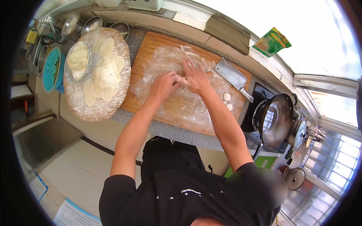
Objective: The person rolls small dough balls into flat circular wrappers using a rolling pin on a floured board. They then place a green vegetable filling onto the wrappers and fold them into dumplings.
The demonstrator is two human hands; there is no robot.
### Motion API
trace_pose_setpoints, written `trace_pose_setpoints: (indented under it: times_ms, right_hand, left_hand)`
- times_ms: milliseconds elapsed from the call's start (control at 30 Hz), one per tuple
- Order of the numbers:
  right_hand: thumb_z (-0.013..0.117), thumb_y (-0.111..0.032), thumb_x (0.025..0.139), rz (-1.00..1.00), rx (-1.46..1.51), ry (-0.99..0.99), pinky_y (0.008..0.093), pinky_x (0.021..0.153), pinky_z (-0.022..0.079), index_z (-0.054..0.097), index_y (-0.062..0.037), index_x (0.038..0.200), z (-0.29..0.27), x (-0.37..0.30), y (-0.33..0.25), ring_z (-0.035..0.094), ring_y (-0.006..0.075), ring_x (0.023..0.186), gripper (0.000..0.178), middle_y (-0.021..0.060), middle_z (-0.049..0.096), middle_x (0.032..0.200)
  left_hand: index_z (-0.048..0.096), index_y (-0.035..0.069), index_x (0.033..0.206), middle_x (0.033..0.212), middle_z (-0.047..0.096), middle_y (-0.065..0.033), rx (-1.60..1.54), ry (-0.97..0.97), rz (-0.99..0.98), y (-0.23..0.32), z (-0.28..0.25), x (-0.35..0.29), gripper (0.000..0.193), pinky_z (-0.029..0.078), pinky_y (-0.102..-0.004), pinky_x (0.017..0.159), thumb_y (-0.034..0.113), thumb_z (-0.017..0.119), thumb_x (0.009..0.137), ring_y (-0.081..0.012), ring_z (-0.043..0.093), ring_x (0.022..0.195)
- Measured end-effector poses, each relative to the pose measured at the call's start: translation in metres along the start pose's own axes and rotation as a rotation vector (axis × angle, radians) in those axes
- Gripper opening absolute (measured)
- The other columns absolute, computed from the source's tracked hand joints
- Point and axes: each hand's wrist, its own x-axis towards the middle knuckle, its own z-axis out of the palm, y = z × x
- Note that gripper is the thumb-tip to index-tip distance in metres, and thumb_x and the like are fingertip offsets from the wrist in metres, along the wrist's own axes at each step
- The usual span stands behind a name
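Note:
My left hand [165,84] is closed, its fingertips pinching the edge of a small pale piece of dough [183,81] over the floured wooden board [147,49]. My right hand [196,77] lies flat across the board with its fingers stretched out. From under its outer side pokes the brown end of what looks like a wooden rolling pin [209,74]; the palm hides the rest. Two small dough pieces [227,97] sit to the right of my right wrist. Beyond them a cleaver [230,74] rests at the board's right edge.
A round floured tray [77,107] at the left bears stacked dough wrappers [105,75] and a bowl of dough [78,60]. Beside it is a turquoise basin [51,71]. A wok [277,120] stands on the right, and a green packet [272,41] lies on the sill.

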Motion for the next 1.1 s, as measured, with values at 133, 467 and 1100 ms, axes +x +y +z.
trace_pose_setpoints:
  times_ms: [133,467,1100]
  right_hand:
    - [0.041,-0.085,0.094,-0.027,-0.044,0.070,0.0559,0.132,0.020,0.028,0.0012,0.167,0.004,-0.003,0.000,0.031,0.0355,0.161,0.114,0.0209,0.039,0.170]
    - [0.058,-0.075,0.090,0.002,-0.174,0.139,0.0575,0.130,0.025,0.030,-0.0006,0.167,0.012,-0.077,-0.030,0.032,0.0350,0.160,0.110,0.0178,0.036,0.172]
    - [0.072,-0.010,0.090,0.078,0.074,0.359,0.0547,0.123,0.038,0.062,-0.0083,0.140,0.042,-0.116,-0.056,0.055,0.0317,0.142,0.051,0.0116,0.065,0.144]
  left_hand:
    - [0.077,0.009,0.103,0.099,0.071,-0.0118,-0.049,0.027,-0.015,0.000,0.011,0.008,0.013,0.056,-0.0482,0.079,0.015,0.075,0.092,-0.0377,0.069,0.094]
    - [0.077,0.005,0.104,0.096,0.075,-0.0240,0.034,-0.114,-0.248,-0.011,0.015,0.038,0.028,0.056,-0.0540,0.079,0.029,0.063,0.105,-0.0470,0.071,0.090]
    - [0.072,0.002,0.124,0.109,0.077,-0.0029,-0.794,-0.179,-0.639,-0.022,-0.004,0.018,0.027,0.057,-0.0287,0.078,0.023,0.065,0.108,-0.0118,0.071,0.096]
